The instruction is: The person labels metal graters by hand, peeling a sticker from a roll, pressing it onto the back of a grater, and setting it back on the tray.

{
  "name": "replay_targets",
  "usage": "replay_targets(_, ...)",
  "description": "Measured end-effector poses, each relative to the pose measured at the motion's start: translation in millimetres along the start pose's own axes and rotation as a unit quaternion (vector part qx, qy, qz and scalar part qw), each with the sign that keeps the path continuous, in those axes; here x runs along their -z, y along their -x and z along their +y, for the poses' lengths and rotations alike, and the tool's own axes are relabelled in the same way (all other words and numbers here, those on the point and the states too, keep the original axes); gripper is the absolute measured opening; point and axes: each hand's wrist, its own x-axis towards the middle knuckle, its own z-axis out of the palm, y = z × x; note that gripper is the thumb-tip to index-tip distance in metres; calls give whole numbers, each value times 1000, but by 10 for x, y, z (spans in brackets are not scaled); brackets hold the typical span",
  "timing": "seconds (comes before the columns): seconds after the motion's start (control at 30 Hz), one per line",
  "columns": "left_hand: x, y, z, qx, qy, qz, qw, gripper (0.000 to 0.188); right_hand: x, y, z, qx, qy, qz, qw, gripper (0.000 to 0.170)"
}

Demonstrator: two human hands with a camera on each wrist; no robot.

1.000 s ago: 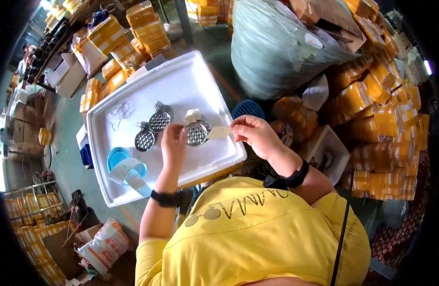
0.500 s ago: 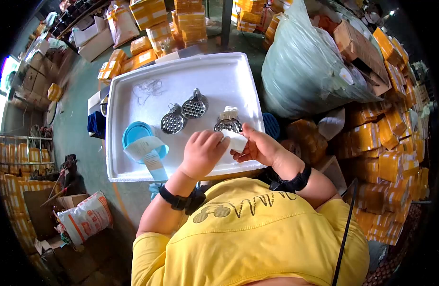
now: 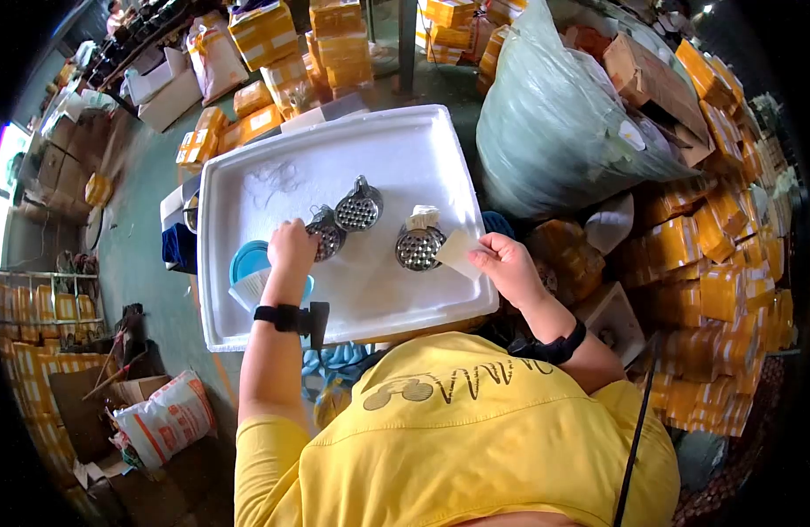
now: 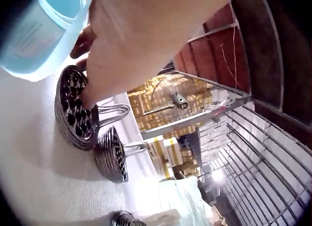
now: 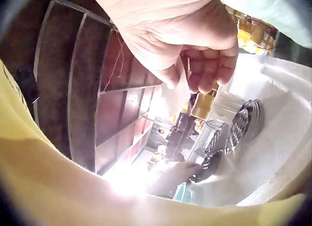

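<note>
In the head view my left hand (image 3: pixel 292 252) grips the near left edge of a stack of round perforated metal pieces (image 3: pixel 331 239) with wire loops. Its thumb (image 4: pixel 87 100) lies against the holed face, and the other fingers are partly hidden. My right hand (image 3: pixel 510 268) pinches a pale paper label (image 3: pixel 460 253) between thumb and fingertips, its other fingers bent. The label overlaps a second stack (image 3: pixel 418 249), which has white paper at its top. A third stack (image 3: pixel 359 211) lies just beyond the first. All three rest in a white foam tray (image 3: pixel 225 189).
A light blue roll (image 3: pixel 249 257) with a printed strip lies left of my left hand. Loose thin strands (image 3: pixel 278 178) lie in the tray's far left corner. A big translucent bag (image 3: pixel 546 132) and piled taped boxes (image 3: pixel 717 299) stand to the right.
Half a second ago both hands were together at the label. My left hand has since moved left to the metal stack, while my right hand has shifted right with the label still pinched.
</note>
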Motion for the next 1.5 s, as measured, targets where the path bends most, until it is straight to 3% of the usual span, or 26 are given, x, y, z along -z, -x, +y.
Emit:
replay_targets(0.07, -39, -112, -47, 38, 8, -77, 996, 33, 0, 36, -13, 1, -5, 12, 1000, 15)
replay_targets(0.2, 48, -17, -33, 14, 22, -2, 1000, 28, 55, 90, -52, 5, -32, 12, 999, 15)
replay_targets(0.33, -46, -10, -137, 6, -15, -8, 1000, 28, 116, 75, 7, -19, -9, -6, 1000, 14)
replay_targets(0.43, 14, 97, -82, -3, 37, 21, 999, 32, 75, 23, -15, -20, -17, -15, 1000, 14)
replay_targets(0.57, 97, 93, 10, 8, -12, -57, 998, 42, -45, -16, -138, -21, -24, -28, 999, 14)
replay_targets(1.03, -18, 86, 12, -4, -7, 16, 1000, 40, 22, 18, 24, -3, -21, 5, 1000, 14)
replay_targets(1.17, -39, 130, -9, -9, 64, 76, 995, 39, 0, 15, -14, -22, -50, -17, 998, 14)
replay_targets(1.5, -10, -72, -266, 7, 217, 1, 976, 30, -23, -16, -72, -24, -37, -35, 998, 15)
